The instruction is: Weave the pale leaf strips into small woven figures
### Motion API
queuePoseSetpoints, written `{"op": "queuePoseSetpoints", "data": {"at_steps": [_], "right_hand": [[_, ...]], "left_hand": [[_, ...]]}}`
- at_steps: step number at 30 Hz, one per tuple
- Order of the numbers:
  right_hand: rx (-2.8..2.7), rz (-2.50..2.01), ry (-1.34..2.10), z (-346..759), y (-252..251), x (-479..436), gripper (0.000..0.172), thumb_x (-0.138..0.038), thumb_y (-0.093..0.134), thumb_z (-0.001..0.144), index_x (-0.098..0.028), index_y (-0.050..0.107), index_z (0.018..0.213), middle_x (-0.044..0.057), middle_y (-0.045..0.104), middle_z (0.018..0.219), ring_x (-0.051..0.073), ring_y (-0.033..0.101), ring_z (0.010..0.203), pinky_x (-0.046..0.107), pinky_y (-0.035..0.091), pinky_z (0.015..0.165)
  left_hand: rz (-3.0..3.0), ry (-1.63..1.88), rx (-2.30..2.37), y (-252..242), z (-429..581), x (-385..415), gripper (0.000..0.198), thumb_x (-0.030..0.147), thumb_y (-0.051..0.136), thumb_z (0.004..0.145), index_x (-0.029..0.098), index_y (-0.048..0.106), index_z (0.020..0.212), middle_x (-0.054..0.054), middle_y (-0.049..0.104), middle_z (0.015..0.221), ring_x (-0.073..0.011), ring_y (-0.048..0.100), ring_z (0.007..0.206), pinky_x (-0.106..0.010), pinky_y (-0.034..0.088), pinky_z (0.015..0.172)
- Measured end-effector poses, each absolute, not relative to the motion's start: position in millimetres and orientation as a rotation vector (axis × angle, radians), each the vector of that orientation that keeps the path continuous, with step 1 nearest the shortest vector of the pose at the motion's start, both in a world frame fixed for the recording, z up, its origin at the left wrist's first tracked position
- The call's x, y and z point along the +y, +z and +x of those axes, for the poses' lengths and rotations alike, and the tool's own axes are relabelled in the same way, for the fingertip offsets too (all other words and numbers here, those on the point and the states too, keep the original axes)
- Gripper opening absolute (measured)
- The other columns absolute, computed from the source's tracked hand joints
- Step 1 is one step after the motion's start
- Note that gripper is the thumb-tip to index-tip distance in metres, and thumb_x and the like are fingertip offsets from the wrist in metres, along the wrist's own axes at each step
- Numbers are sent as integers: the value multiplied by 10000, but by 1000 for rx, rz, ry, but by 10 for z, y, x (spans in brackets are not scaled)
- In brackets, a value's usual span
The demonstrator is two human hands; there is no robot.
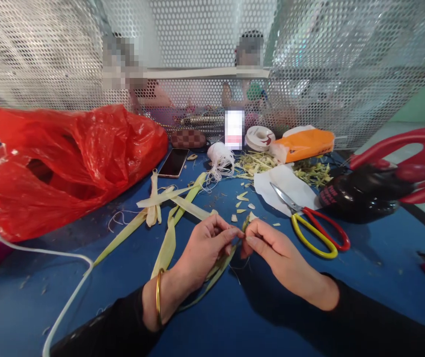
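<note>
My left hand [201, 250], with a gold bangle at the wrist, pinches a narrow green plant-leaf strip [217, 275] that trails below the palm. Facing it almost fingertip to fingertip, my right hand [275, 253] is closed on the upper end of the piece, where a small greenish tip [248, 220] pokes out. Fine thread ends hang beneath the fingers; the exact grip is partly hidden. Pale yellow-green leaf strips [165, 248] lie to the left of my hands, some crossing each other. Scissors [297, 210] with one yellow and one red handle rest slightly open at right.
A ball of white thread [220, 156], a phone [174, 162] and a lit phone screen [234, 129] sit behind. A red plastic bag [123, 163] fills the left; a white cable [67, 297] crosses there. Plant scraps [257, 163], white paper [277, 186] and a black bottle-like object [357, 196] stand right.
</note>
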State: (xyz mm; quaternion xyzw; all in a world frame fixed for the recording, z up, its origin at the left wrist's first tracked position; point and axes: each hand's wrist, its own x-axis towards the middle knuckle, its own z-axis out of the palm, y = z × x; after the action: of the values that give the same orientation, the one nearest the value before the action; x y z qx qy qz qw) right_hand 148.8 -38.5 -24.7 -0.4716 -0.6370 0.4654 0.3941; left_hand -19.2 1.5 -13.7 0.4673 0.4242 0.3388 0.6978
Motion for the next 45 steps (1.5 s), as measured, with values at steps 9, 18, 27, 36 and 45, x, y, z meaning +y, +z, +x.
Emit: {"op": "queuePoseSetpoints", "data": {"at_steps": [9,18,27,36,45], "right_hand": [[-1793,-1235,1142,1478,-245,-410,191,-274,401,977,-219,443,799,-19,507,741,146,475,692,271,394,652],[-1673,-1227,1237,1418,-283,-360,228,-341,440,958,-214,459,769,-5,552,729,163,526,704,288,416,682],[-1542,-1180,1267,1401,-306,-332,266,-384,465,945,-213,465,740,-12,540,703,162,530,686,290,420,674],[-1800,-1308,1108,1373,-214,-402,222,-278,425,969,-218,434,755,-28,517,703,137,467,653,257,381,628],[-1634,-1266,1066,1364,-261,-316,212,-277,489,921,-201,490,722,-23,546,651,143,530,642,272,434,658]], "left_hand": [[1580,773,1126,-180,-225,-45,127,224,555,818,192,517,701,35,557,609,-110,489,577,-229,363,550],[1555,732,1106,-235,-255,-21,135,222,536,835,202,503,705,45,553,600,-106,486,551,-221,360,542],[1436,762,985,-182,-266,-48,133,222,522,842,195,493,715,41,570,590,-97,505,520,-209,366,513],[1642,707,1089,-242,-313,-16,131,205,515,815,202,501,684,30,568,604,-121,501,552,-233,351,539],[1590,831,1085,-243,-316,18,115,256,571,798,181,553,713,21,578,667,-132,520,632,-236,380,592]]}}
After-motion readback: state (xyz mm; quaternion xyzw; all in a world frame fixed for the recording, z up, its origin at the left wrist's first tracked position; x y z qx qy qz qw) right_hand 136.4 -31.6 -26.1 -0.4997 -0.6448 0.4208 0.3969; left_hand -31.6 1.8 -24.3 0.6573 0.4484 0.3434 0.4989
